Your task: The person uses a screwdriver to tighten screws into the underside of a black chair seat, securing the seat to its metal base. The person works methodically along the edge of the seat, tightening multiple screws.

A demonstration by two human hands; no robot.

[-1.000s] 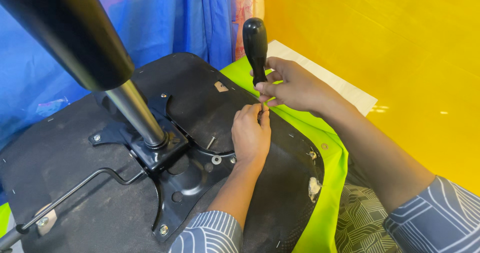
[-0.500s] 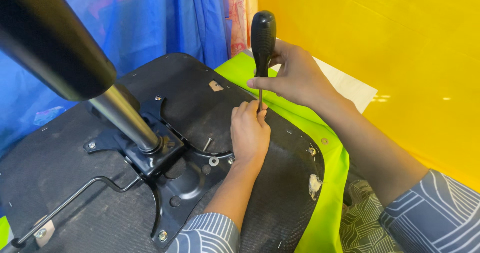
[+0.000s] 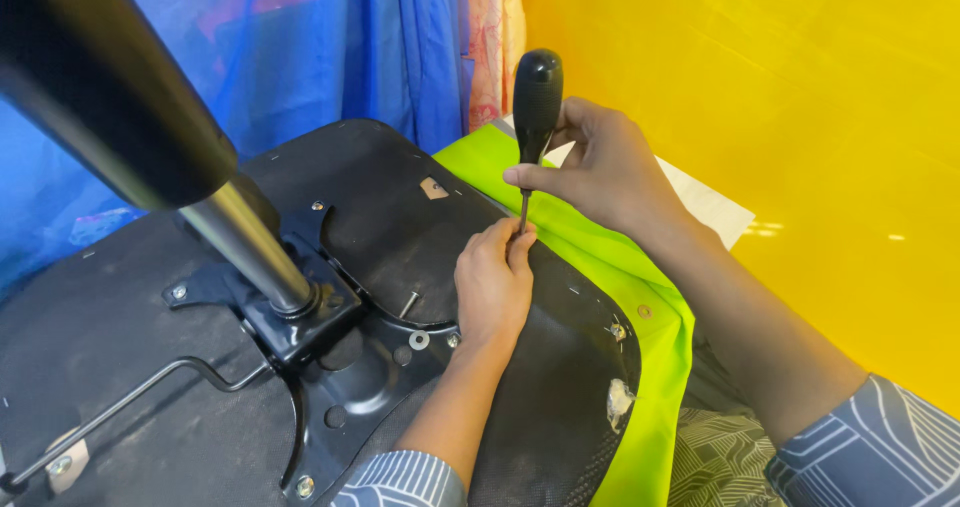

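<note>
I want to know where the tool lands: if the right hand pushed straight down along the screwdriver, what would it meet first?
Probably the left hand's fingertips pinching at the tip, then the black seat underside; depth is unclear.

Screwdriver (image 3: 535,107) in my right hand (image 3: 600,172) has a smooth, slightly glossy black plastic handle and a thin metal shaft. Seat underside (image 3: 390,217) is matt black, kinda rough and fabric-like. Column (image 3: 245,247) is shiny bare metal, bracket (image 3: 350,387) painted glossy black. Green cloth (image 3: 640,307) looks smooth.

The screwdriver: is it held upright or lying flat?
Upright. The screwdriver stands handle up, tip down by the left hand, gripped by the right hand.
</note>
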